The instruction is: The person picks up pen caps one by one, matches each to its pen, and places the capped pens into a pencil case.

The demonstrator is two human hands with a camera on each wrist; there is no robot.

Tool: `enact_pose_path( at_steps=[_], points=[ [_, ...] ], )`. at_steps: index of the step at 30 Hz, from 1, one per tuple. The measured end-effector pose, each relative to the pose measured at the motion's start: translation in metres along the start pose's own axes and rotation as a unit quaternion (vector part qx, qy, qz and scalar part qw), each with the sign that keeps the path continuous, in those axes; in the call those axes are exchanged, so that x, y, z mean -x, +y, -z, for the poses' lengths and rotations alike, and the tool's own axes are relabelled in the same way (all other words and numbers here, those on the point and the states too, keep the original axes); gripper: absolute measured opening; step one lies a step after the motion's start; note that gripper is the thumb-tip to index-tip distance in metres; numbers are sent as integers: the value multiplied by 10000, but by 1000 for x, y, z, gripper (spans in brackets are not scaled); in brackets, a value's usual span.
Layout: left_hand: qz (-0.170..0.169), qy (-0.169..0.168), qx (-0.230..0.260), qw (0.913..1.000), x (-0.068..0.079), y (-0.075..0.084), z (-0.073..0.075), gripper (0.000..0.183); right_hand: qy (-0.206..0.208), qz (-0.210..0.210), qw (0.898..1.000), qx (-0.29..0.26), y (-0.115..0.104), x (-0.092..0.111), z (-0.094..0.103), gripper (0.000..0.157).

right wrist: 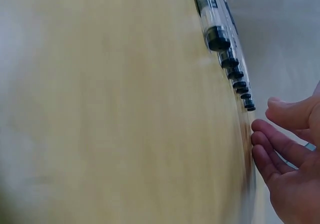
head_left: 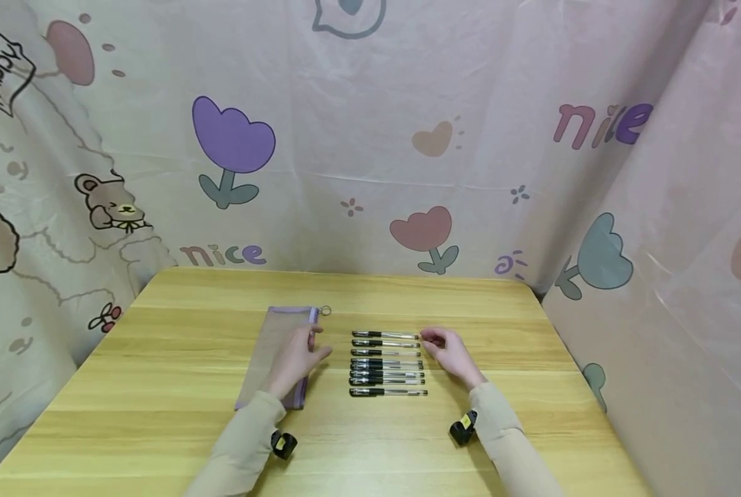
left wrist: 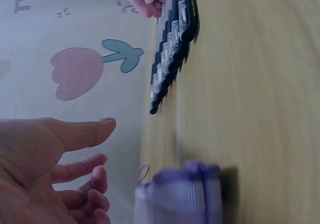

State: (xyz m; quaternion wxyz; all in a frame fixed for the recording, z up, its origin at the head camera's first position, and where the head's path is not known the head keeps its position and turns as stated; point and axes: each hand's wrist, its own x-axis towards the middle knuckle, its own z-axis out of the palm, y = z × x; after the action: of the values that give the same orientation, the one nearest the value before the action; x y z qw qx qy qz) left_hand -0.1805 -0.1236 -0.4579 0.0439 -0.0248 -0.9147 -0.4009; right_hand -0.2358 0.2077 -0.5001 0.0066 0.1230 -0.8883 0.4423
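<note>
Several clear-barrelled gel pens [head_left: 387, 392] with black caps lie in a column on the table, caps to the left. To their left is a flat see-through pencil case [head_left: 264, 352] with purple edging and a ring [head_left: 325, 310] at its top corner. My left hand [head_left: 294, 362] hovers above the case's right side; the left wrist view shows its thumb and fingers apart, holding nothing. Beside the far pens' right ends is my right hand [head_left: 449, 353], its fingers loosely bent. In the right wrist view nothing sits between its thumb and fingers, and the fingertips are close to the tabletop.
The wooden table [head_left: 128, 414] ends at a printed curtain [head_left: 320, 207] at the back, with more curtain on both sides. A small black camera [head_left: 283, 444] is on the left wrist and another black camera [head_left: 463, 428] on the right.
</note>
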Motion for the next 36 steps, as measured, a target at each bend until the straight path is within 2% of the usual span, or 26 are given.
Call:
enact_pose_path(
  at_steps=[2, 8, 10, 13, 16, 19, 24, 28, 33, 36],
  points=[
    [21, 18, 59, 10000, 7, -2, 5, 50, -33, 4, 10000, -38, 0, 2, 0, 29],
    [160, 32, 839, 9963, 27, -16, 14, 45, -203, 72, 9995, -234, -1, 7, 3, 31],
    [191, 63, 914, 9956, 35, -22, 16, 43, -274, 125, 9992, -279, -1, 9, 5, 32],
    [177, 107, 681, 9975, 45, -29, 19, 42, -339, 182, 9988, -310, 0, 12, 8, 34],
    [217, 174, 242, 9993, 52, -34, 19, 43, -381, 154, 9987, -306, 1, 13, 11, 35],
    [391, 173, -81, 9991, 58, -37, 18, 49, -436, 121, 9986, -279, 2, 16, 12, 37],
    [828, -153, 207, 9962, 63, -42, 15, 58, -521, 185, 9980, -304, 0, 20, 14, 37],
    [834, -310, 365, 9954, 64, -43, 14, 46, -585, 210, 9976, -298, 0, 22, 15, 37],
    [680, -231, 317, 9969, 62, -43, 11, 18, -626, 208, 9973, -309, -1, 24, 15, 38],
    [552, -124, 221, 9982, 62, -43, 9, 12, -642, 144, 9974, -287, -3, 25, 14, 38]
  ],
)
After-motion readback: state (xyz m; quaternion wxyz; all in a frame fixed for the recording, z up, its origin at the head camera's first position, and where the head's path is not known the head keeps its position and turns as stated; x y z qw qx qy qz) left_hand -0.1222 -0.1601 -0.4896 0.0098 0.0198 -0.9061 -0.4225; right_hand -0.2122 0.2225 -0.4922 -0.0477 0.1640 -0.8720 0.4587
